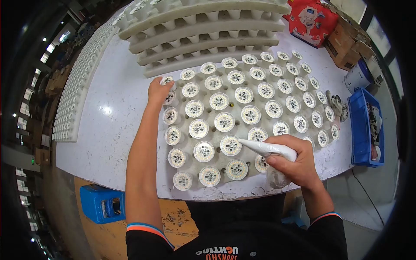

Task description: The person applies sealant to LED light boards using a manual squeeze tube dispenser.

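Note:
Rows of LED bulb housings (224,122), each topped by a round board with yellow chips, stand upright in a pale foam tray (225,162). My left hand (160,91) reaches to the tray's far left corner, its thumb and fingers closed around the rim of an LED bulb (167,80) there. In my right hand (299,160), over the near right part of the tray, is a squeeze bag (271,149) of white paste, gripped with its cone tip pointing left. The tip is over or close to a board in the near middle; contact is hard to judge.
Stacked foam trays (203,41) with cups rise behind the bulbs. Another long filled tray (82,86) lies at the table's left. On the right are a red bag (312,21), a cardboard box (346,45), a white bucket (359,76) and a blue crate (359,147).

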Tool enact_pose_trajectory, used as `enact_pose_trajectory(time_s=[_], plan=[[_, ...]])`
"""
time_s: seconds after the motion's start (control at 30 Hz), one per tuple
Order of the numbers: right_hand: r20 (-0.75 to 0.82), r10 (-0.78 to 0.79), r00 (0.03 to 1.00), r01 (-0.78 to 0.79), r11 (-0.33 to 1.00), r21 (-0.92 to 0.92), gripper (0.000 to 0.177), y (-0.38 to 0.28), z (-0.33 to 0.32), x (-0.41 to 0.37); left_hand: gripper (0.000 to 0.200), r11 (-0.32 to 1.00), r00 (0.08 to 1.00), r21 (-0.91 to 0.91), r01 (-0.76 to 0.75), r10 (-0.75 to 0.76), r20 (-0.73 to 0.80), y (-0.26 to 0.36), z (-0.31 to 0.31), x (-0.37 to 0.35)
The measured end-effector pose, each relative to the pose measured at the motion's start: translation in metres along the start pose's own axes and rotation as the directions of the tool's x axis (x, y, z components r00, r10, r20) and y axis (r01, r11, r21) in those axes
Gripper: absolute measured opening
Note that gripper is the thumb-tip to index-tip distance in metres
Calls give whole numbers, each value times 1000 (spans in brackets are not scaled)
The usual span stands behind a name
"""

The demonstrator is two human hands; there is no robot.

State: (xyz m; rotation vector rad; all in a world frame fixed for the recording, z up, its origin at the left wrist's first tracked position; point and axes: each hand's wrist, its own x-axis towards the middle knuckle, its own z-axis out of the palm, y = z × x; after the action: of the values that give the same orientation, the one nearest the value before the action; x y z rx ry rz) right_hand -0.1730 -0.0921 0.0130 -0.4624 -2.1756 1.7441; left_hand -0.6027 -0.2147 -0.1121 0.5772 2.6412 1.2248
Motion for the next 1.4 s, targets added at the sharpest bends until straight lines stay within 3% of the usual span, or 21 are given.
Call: enact_pose_trajectory(time_s=[0.17,0.2,0.23,0.3,0.37,0.43,0.5,0.67,0.83,1.0,1.2,1.4], plan=[[-48,-27,998,25,999,-44,32,0,2,4,78,943,988,294,-155,153,28,-8,-4,4],[-49,-26,998,23,998,-50,32,1,3,3,83,937,991,338,-90,119,-67,-5,-4,-4],[-39,-13,999,12,1000,-22,33,1,4,1,77,915,970,360,-181,227,-90,-5,-12,-12],[-20,-11,1000,12,998,54,35,3,4,-2,61,883,858,228,-411,459,-229,17,-21,-60],[1,-26,1000,26,996,89,35,7,4,-4,40,876,860,29,-482,479,-178,45,-32,-124],[15,-48,999,46,996,82,35,9,4,-8,24,915,918,-74,-397,396,-28,67,-41,-194],[25,-53,998,51,996,79,33,8,6,-12,12,874,873,23,-486,483,72,71,-44,-248],[21,31,999,-32,998,48,34,-1,12,-22,16,762,780,171,-625,596,193,60,-39,-297],[54,-71,996,68,996,60,28,4,12,-34,19,731,721,112,-673,615,321,63,-32,-291],[13,-65,998,63,994,88,28,3,12,-43,18,683,659,121,-720,620,426,65,-20,-283],[14,-69,998,67,994,81,27,3,13,-46,16,669,689,184,-720,658,303,61,-24,-287],[32,-46,998,43,995,93,28,7,17,-46,17,670,798,448,-592,566,208,47,-39,-314]])
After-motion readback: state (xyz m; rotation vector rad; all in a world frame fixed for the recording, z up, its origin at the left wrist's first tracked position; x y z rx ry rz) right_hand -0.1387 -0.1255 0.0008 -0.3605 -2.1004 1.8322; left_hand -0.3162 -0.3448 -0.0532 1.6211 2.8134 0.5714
